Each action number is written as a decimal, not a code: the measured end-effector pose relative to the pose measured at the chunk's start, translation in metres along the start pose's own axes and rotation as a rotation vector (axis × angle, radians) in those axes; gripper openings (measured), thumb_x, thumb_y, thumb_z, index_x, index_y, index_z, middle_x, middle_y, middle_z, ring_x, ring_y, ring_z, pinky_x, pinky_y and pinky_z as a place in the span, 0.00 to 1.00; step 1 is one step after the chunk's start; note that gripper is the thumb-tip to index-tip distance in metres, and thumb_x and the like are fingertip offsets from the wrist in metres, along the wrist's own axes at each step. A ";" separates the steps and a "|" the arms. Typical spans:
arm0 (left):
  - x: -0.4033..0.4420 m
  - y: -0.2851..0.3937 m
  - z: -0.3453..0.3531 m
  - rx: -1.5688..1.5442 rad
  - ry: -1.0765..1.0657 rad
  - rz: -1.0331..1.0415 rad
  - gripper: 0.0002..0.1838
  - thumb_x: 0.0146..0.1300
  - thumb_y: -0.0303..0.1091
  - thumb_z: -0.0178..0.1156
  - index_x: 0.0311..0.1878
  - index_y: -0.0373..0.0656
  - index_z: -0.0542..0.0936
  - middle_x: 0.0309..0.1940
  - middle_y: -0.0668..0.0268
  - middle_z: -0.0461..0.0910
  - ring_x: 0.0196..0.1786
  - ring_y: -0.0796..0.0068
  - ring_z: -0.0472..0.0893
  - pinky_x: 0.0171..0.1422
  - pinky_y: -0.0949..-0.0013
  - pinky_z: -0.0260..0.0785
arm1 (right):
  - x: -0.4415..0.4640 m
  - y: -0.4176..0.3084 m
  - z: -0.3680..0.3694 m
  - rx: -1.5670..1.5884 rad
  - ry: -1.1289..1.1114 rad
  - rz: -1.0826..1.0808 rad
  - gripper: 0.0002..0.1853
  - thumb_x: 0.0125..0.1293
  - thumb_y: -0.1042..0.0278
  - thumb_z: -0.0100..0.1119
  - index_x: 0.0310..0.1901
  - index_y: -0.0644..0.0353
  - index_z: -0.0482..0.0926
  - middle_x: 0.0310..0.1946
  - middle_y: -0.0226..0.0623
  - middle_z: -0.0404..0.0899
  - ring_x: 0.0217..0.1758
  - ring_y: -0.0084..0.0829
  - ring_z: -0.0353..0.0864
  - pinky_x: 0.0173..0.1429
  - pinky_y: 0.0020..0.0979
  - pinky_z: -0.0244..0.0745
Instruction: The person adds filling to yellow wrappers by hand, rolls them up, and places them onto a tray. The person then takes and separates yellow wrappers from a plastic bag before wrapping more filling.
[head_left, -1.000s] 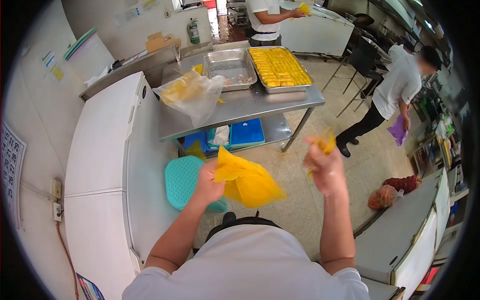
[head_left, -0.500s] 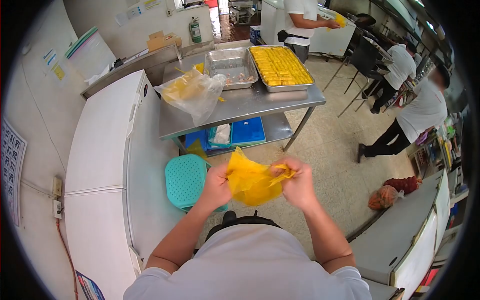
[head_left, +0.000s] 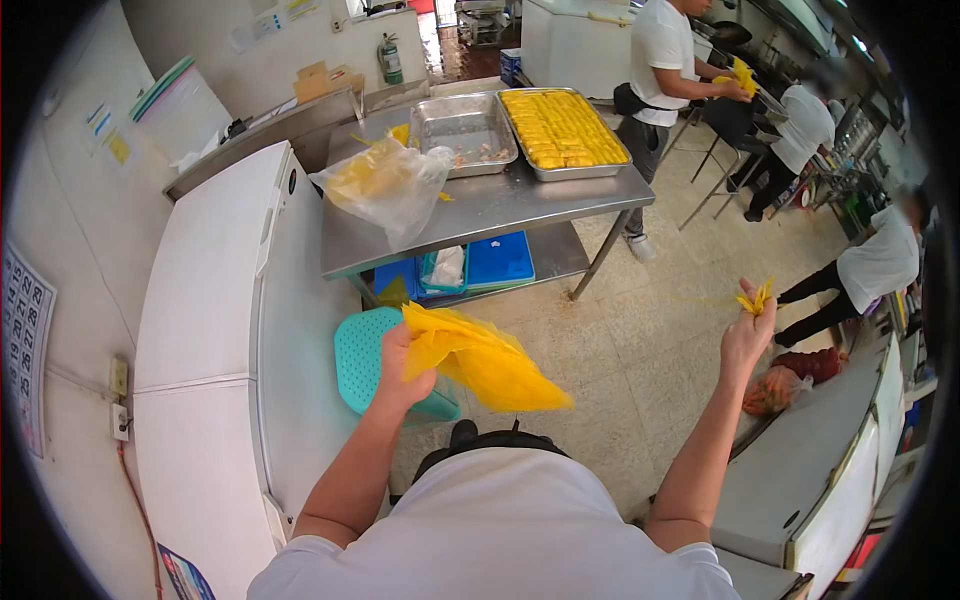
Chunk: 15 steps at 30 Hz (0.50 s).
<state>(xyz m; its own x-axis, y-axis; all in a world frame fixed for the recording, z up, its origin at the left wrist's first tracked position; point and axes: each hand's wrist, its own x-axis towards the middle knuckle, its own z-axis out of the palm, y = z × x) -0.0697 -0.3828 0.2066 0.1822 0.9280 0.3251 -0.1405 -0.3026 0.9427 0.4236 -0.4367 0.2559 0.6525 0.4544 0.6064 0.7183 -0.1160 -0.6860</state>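
Observation:
My left hand (head_left: 402,368) grips a stack of thin yellow sheets (head_left: 485,360), which hangs out to the right above the floor. Far to the right, my right hand (head_left: 747,335) is raised with its fingers closed on a small crumpled yellow scrap (head_left: 757,296). On the steel table (head_left: 560,205) ahead, a tray of yellow rolls (head_left: 562,132) sits beside a metal tray (head_left: 462,125) with small bits in it. A clear plastic bag (head_left: 385,185) with yellow pieces lies at the table's left.
A turquoise stool (head_left: 365,350) stands by the white freezer (head_left: 200,290) on the left. One person (head_left: 665,65) holding yellow pieces stands beyond the table; two more people (head_left: 800,125) are at the right. Bags of produce (head_left: 775,390) lie near the right freezer (head_left: 825,480).
My hands came together at the sheets, then my right hand swung far right with a yellow scrap. The person beyond the table moved right; another moved farther toward the right edge.

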 end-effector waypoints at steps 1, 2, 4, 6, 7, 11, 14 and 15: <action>0.001 -0.001 0.000 0.016 -0.012 0.000 0.11 0.70 0.20 0.66 0.53 0.35 0.88 0.50 0.64 0.91 0.52 0.76 0.86 0.59 0.68 0.77 | -0.004 -0.002 0.001 0.085 -0.056 0.002 0.06 0.85 0.73 0.52 0.48 0.66 0.76 0.46 0.44 0.89 0.43 0.30 0.81 0.54 0.33 0.75; 0.001 -0.001 0.002 0.004 -0.019 0.011 0.10 0.70 0.20 0.67 0.53 0.35 0.88 0.49 0.64 0.91 0.52 0.76 0.86 0.58 0.68 0.78 | -0.011 -0.005 0.004 0.170 -0.111 0.005 0.06 0.85 0.73 0.51 0.48 0.66 0.76 0.45 0.43 0.89 0.42 0.30 0.81 0.54 0.33 0.76; 0.003 0.001 0.007 -0.022 -0.030 0.033 0.10 0.70 0.22 0.69 0.52 0.35 0.88 0.48 0.65 0.91 0.51 0.76 0.86 0.57 0.68 0.78 | -0.029 -0.030 0.012 0.383 -0.233 0.129 0.04 0.83 0.74 0.51 0.49 0.65 0.75 0.40 0.38 0.85 0.38 0.28 0.80 0.50 0.32 0.77; 0.004 0.001 0.013 -0.045 -0.013 0.018 0.09 0.70 0.23 0.70 0.51 0.35 0.89 0.45 0.65 0.91 0.47 0.76 0.87 0.53 0.68 0.79 | -0.052 -0.071 0.020 0.708 -0.389 0.409 0.03 0.80 0.76 0.53 0.50 0.62 0.76 0.33 0.30 0.78 0.35 0.23 0.76 0.42 0.30 0.76; 0.004 0.001 0.016 -0.056 -0.003 0.009 0.09 0.70 0.23 0.70 0.51 0.35 0.89 0.44 0.65 0.92 0.46 0.76 0.88 0.51 0.68 0.80 | -0.061 -0.086 0.023 0.903 -0.476 0.568 0.04 0.78 0.77 0.54 0.50 0.61 0.76 0.30 0.27 0.74 0.33 0.20 0.74 0.37 0.28 0.74; 0.002 0.019 0.028 0.074 -0.084 0.059 0.08 0.67 0.26 0.74 0.48 0.37 0.90 0.41 0.63 0.92 0.39 0.71 0.90 0.43 0.67 0.80 | -0.087 -0.138 0.022 1.048 -0.796 0.719 0.09 0.73 0.77 0.63 0.53 0.61 0.81 0.29 0.22 0.73 0.30 0.18 0.71 0.36 0.27 0.74; 0.005 0.037 0.037 0.293 -0.180 0.233 0.09 0.64 0.29 0.76 0.46 0.40 0.91 0.40 0.60 0.92 0.37 0.64 0.91 0.41 0.66 0.80 | -0.101 -0.166 0.020 0.932 -0.971 0.516 0.09 0.68 0.78 0.69 0.49 0.61 0.87 0.31 0.23 0.78 0.33 0.20 0.77 0.41 0.28 0.77; 0.007 0.043 0.041 0.333 -0.203 0.292 0.09 0.63 0.30 0.77 0.46 0.40 0.91 0.40 0.59 0.92 0.37 0.62 0.91 0.41 0.65 0.80 | -0.104 -0.172 0.019 0.883 -1.025 0.424 0.09 0.67 0.79 0.71 0.48 0.61 0.89 0.32 0.23 0.80 0.35 0.20 0.80 0.43 0.29 0.78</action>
<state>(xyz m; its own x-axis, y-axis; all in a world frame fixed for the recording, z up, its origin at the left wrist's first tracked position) -0.0342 -0.3985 0.2525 0.3723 0.7428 0.5565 0.0987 -0.6279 0.7720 0.2276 -0.4467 0.3032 0.0416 0.9991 0.0003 -0.1189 0.0053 -0.9929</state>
